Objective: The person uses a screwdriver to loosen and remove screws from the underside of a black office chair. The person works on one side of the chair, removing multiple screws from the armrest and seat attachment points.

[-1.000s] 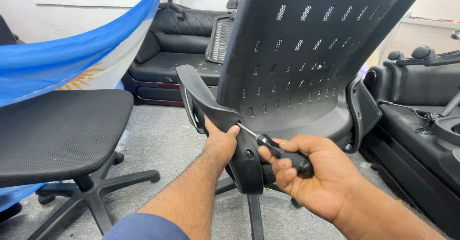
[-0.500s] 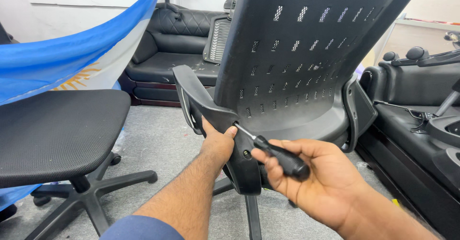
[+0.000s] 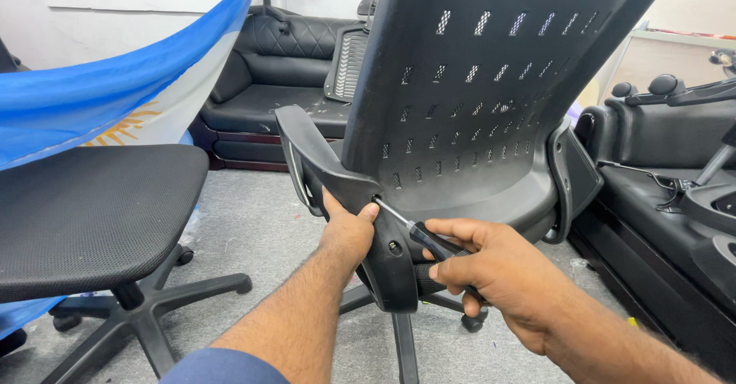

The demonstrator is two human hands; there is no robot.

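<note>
1. Screw-driving on the rear of a black office chair (image 3: 491, 85), judged from the pose: screwdriver (image 3: 418, 234) tip seated at a screw point (image 3: 376, 198) where the perforated backrest meets the back support bracket (image 3: 395, 265).
2. Right hand (image 3: 491, 273) closed around the screwdriver's black handle, shaft angled up and to the left toward the joint.
3. Left hand (image 3: 349, 231) clamped on the bracket just beside the tip, thumb close to the shaft, steadying the frame.
4. Next move likely calling for wrist rotation with steady inward pressure, tip kept square in the screw head; risk of slipping toward the left thumb.
5. A second fastener hole (image 3: 392, 246) visible lower on the bracket.
6. Edges: armrest loop (image 3: 300, 158) just left of the work; mesh-seat chair (image 3: 92, 215) farther left; black sofa (image 3: 659, 200) near on the right.
7. Open grey floor (image 3: 253, 223) below and behind the elbows.
</note>
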